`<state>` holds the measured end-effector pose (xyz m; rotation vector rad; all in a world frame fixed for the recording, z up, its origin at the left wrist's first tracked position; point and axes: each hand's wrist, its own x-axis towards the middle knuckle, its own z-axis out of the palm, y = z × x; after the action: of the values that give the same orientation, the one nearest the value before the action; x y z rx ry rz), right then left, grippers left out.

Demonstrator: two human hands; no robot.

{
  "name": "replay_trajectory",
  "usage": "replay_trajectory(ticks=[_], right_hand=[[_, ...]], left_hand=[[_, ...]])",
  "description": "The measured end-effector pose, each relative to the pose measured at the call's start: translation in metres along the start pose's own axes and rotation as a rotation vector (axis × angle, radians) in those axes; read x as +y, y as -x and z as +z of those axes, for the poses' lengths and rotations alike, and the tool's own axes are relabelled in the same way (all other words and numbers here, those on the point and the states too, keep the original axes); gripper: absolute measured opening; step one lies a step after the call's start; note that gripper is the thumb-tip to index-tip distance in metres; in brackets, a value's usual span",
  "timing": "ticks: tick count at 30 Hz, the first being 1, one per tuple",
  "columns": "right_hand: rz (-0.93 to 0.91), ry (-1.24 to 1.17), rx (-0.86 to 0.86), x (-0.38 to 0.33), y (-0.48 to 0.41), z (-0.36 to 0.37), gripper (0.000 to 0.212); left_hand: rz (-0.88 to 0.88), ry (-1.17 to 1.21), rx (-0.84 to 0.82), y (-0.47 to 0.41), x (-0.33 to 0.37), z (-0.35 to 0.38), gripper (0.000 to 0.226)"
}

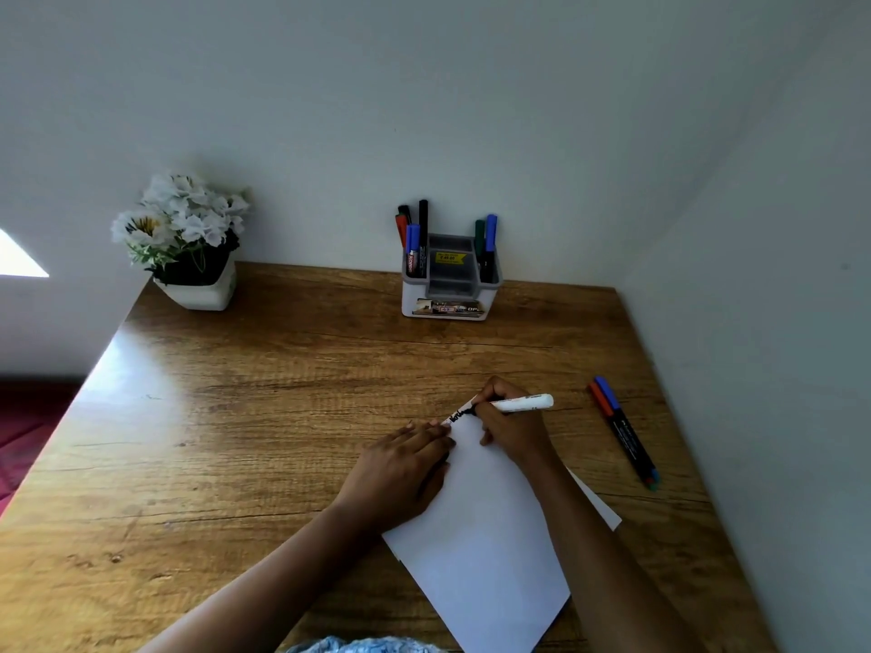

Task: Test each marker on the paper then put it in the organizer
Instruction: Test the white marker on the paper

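Pinching a white marker (523, 403) in a narrow grip of curled fingers, the right hand (506, 433) puts its tip on the far corner of the paper (490, 534), beside a short black scribble, while the left hand (405, 468) lies flat with straight fingers on the paper's left edge. The paper lies tilted on the near part of the counter (283, 417), and two more markers (624, 431) lie near the right edge, close to the wall (754, 275). The organizer (450, 294) stands well apart at the back edge, with open wood between it and the hands.
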<state>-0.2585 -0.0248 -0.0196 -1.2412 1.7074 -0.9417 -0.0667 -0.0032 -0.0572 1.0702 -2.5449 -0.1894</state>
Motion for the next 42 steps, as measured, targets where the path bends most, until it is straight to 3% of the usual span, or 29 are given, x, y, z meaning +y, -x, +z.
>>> replay_trajectory(ticks=[6,11,13,15,18,21,23,25,29,33,42], right_hand=[[0.13,-0.554,0.065,-0.006,-0.005,-0.012,0.023],[0.125,-0.56,-0.008,-0.014,-0.002,-0.013,0.015],[0.094,-0.562,0.045,-0.022,0.004,-0.014,0.013],[0.047,-0.53,0.088,-0.032,0.015,-0.015,0.014],[-0.071,-0.414,0.102,-0.046,0.038,-0.017,0.019],[-0.195,-0.387,0.089,-0.059,0.061,-0.015,0.016],[-0.243,-0.422,0.083,-0.066,0.072,-0.014,0.024],[-0.286,-0.426,0.075,-0.07,0.079,-0.012,0.026],[-0.309,-0.391,0.107,-0.077,0.086,-0.006,0.016],[-0.384,-0.311,0.126,-0.082,0.085,-0.004,0.026],[-0.462,-0.225,0.208,-0.09,0.078,-0.001,0.013]], left_hand=[[-0.004,0.027,-0.004,-0.001,0.003,-0.003,0.039],[-0.061,0.047,-0.083,-0.003,0.004,-0.013,0.048],[-0.168,0.14,-0.157,-0.007,0.006,-0.021,0.043],[-0.303,0.258,-0.126,-0.014,0.008,-0.032,0.037],[-0.516,0.584,0.058,-0.026,0.014,-0.05,0.015],[-0.858,1.244,0.28,-0.04,0.018,-0.067,0.025],[-0.991,1.66,0.303,-0.048,0.02,-0.077,0.032],[-0.997,1.853,0.297,-0.05,0.024,-0.087,0.034],[-0.973,1.979,0.293,-0.05,0.037,-0.1,0.035],[-0.939,1.984,0.255,-0.052,0.045,-0.106,0.041],[-0.828,1.959,0.308,-0.05,0.046,-0.109,0.032]])
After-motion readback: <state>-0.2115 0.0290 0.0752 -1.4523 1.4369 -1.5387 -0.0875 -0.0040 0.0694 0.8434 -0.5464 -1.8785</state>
